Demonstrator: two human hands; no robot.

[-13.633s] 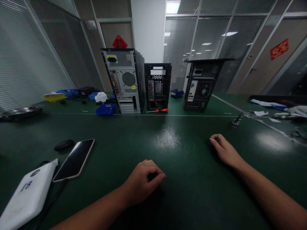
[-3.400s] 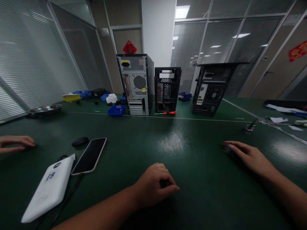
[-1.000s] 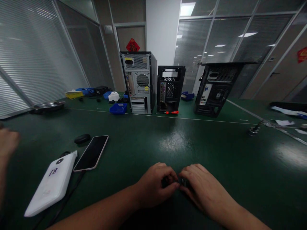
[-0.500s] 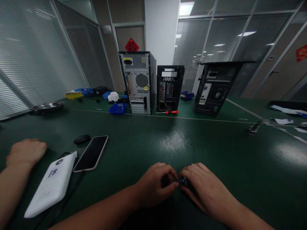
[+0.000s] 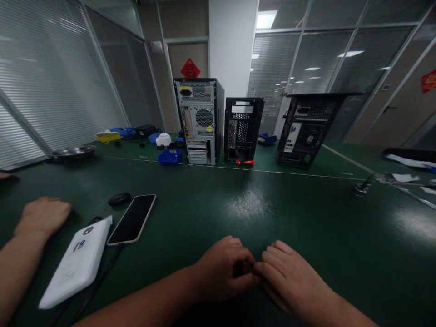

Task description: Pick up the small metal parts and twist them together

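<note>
Meeting at the fingertips, your left hand (image 5: pixel 225 272) and right hand (image 5: pixel 293 279) curl inward at the green table (image 5: pixel 190 195); whether they grip anything between them, I cannot tell. To your left lie a white device (image 5: pixel 77 263) and a phone (image 5: pixel 132 220), with another person's hand (image 5: pixel 46 214) left of the device. Farther off, a red screwdriver (image 5: pixel 245 162) lies before the middle of 3 computer towers (image 5: pixel 242 120).

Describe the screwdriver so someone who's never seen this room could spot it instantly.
Look across the green table to the black computer case, middle of three. The screwdriver lies at its foot, thin shaft pointing left; its red handle sets it apart from the dark case.
</note>
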